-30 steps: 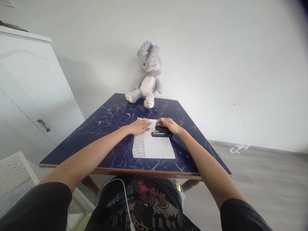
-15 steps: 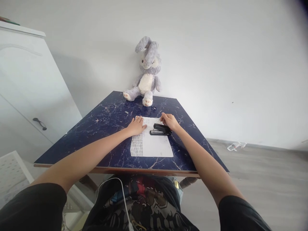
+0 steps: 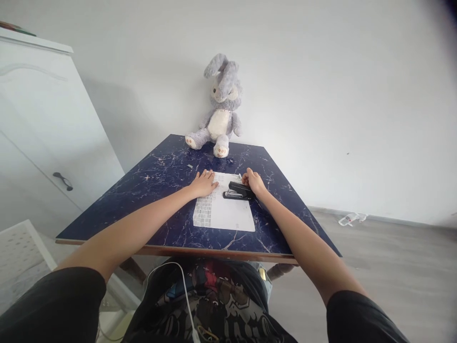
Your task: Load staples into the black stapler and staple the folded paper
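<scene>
My left hand (image 3: pixel 204 184) lies flat with its fingers spread on the upper left part of a white paper sheet (image 3: pixel 233 216), which has a printed, brick-like pattern down its left side. My right hand (image 3: pixel 253 181) is closed, fingers curled, beside the sheet's far right corner. What those fingers hold, if anything, is hidden. Just left of and below that hand, a black stapler (image 3: pixel 238 191) rests across the right part of the paper, its jaw pointing left. The stapler's rear end lies near my right wrist.
The sheet lies on a dark blue marbled table (image 3: pixel 150 181). A grey plush rabbit (image 3: pixel 219 121) sits at the table's far edge against the wall. A white cabinet (image 3: pixel 46 109) stands at left. Some white plastic wrapping (image 3: pixel 352 218) lies on the floor at right.
My right hand has shifted slightly right, away from the sheet's far right corner, which now shows. My left hand stays flat on the paper. The stapler appears unmoved on the sheet.
</scene>
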`<state>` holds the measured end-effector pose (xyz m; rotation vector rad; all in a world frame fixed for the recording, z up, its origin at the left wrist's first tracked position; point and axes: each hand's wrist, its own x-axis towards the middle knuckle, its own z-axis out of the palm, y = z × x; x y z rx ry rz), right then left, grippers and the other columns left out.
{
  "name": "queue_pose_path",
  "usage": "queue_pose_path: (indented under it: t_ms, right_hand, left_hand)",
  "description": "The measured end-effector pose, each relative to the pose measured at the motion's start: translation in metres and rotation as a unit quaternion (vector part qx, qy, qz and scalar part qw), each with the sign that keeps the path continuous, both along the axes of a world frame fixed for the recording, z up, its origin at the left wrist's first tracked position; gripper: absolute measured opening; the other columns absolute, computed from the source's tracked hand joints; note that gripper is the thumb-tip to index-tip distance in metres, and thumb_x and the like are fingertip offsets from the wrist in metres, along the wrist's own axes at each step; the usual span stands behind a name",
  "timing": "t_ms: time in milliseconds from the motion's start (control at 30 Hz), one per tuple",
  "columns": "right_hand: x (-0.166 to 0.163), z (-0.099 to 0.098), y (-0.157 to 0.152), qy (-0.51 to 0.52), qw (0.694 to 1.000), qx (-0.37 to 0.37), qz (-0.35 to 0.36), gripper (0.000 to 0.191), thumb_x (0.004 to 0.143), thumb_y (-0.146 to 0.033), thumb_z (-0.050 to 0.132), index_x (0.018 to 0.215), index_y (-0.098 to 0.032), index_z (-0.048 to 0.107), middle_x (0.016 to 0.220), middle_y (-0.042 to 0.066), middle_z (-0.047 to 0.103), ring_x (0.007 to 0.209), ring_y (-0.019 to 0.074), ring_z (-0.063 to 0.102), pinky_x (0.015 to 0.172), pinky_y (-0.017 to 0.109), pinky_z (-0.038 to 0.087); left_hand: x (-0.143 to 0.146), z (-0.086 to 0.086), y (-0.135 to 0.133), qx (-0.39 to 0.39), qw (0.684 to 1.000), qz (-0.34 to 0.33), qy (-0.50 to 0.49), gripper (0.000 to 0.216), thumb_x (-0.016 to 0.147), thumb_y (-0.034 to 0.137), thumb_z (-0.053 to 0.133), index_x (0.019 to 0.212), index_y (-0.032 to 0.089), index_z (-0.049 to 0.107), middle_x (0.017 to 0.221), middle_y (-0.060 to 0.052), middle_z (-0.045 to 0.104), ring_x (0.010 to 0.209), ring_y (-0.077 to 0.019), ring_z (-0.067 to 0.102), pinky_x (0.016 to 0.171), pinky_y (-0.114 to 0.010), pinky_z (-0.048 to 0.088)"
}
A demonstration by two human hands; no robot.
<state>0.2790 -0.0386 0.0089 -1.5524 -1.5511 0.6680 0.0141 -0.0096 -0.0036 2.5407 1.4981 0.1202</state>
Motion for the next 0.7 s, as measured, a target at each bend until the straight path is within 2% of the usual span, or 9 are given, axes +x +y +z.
queue_pose_path:
  t_ms: [200,367,533,700]
  right_hand:
    - [0.0,-0.005,0.001,0.037,0.999,0.016,0.01,0.081,0.1,-0.079,0.012,0.058,-0.025,0.056,0.056,0.005,0.055,0.058,0.0207,0.053,0.065,0.034,0.044]
    - [0.003,-0.007,0.002,0.04,0.999,0.027,0.024,0.079,0.099,-0.079,0.015,0.058,-0.026,0.055,0.056,0.006,0.055,0.06,0.0223,0.052,0.065,0.036,0.045]
    - [0.001,-0.003,-0.001,0.019,0.998,0.035,0.038,0.075,0.102,-0.069,0.018,0.055,-0.025,0.057,0.057,0.005,0.054,0.062,0.0213,0.052,0.066,0.034,0.043]
    - [0.001,0.009,-0.005,-0.019,0.995,0.055,0.087,0.067,0.103,-0.059,0.026,0.061,-0.022,0.062,0.061,0.004,0.058,0.065,0.0195,0.055,0.072,0.032,0.044]
  left_hand:
    - [-0.001,-0.003,0.002,-0.003,1.0,0.002,-0.02,0.076,0.111,0.053,0.023,0.173,0.01,0.025,0.182,-0.016,0.011,0.169,-0.0389,0.007,0.134,-0.064,0.011]
    - [-0.004,-0.005,0.007,-0.005,0.993,0.019,-0.115,0.063,0.114,0.044,0.019,0.165,0.017,0.045,0.178,-0.014,0.029,0.168,-0.0338,0.019,0.134,-0.063,0.014]
    - [-0.007,-0.006,0.012,-0.007,0.989,0.029,-0.148,0.059,0.115,0.041,0.021,0.159,0.019,0.054,0.174,-0.014,0.038,0.166,-0.0336,0.026,0.133,-0.062,0.019]
    - [-0.009,-0.007,0.012,-0.006,0.988,0.021,-0.15,0.059,0.115,0.043,0.022,0.157,0.02,0.056,0.175,-0.013,0.036,0.166,-0.0343,0.024,0.133,-0.062,0.018]
